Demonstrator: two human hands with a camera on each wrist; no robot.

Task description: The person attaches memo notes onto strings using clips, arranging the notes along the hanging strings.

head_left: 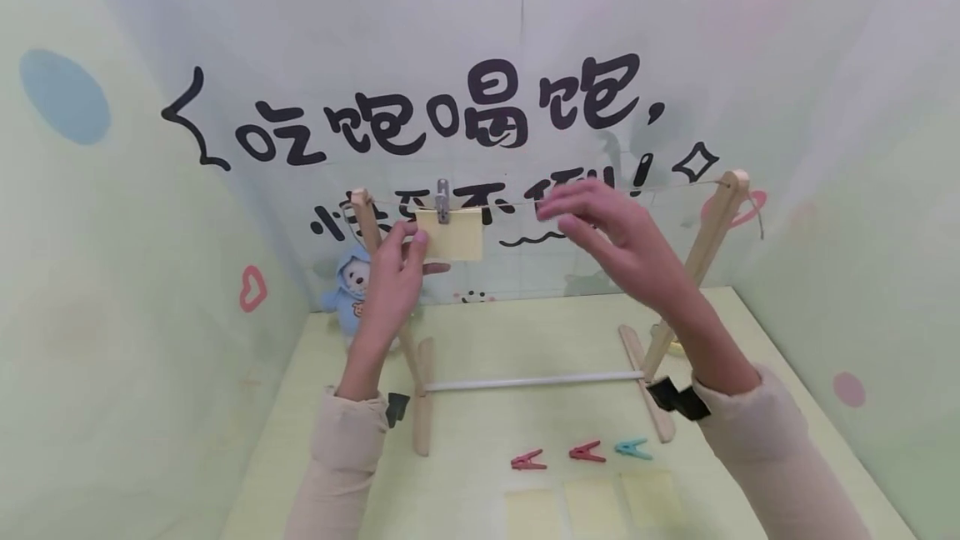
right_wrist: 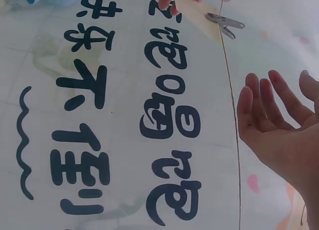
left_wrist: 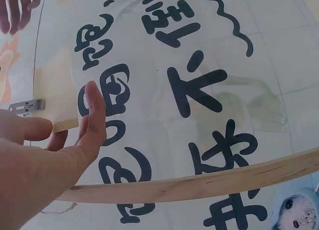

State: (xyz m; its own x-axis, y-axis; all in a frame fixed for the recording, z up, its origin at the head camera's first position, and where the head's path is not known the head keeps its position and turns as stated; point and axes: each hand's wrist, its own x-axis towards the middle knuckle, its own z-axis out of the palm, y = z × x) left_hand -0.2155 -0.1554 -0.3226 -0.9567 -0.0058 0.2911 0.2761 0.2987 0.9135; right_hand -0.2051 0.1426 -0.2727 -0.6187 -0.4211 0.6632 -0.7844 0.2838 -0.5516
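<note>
A pale yellow slip of paper [head_left: 461,238] hangs from a thin string [head_left: 517,204], fastened at its top edge by a grey clothespin [head_left: 442,202]. My left hand [head_left: 397,269] pinches the paper's left edge between thumb and fingers, just below the clothespin. In the left wrist view, the thumb lies at the edge of the paper [left_wrist: 54,85] and one finger stands away from it. My right hand [head_left: 626,244] is raised near the string, right of the paper, fingers loosely bent and holding nothing. The right wrist view shows the right hand [right_wrist: 279,110] beside the string, apart from the clothespin [right_wrist: 227,24].
The string runs between a left wooden post [head_left: 366,219] and a right wooden post [head_left: 701,261], joined low by a white rod [head_left: 532,382]. Two red clothespins [head_left: 587,452], a teal clothespin [head_left: 633,448] and three yellow slips [head_left: 594,507] lie in front. A blue plush toy [head_left: 348,298] sits behind left.
</note>
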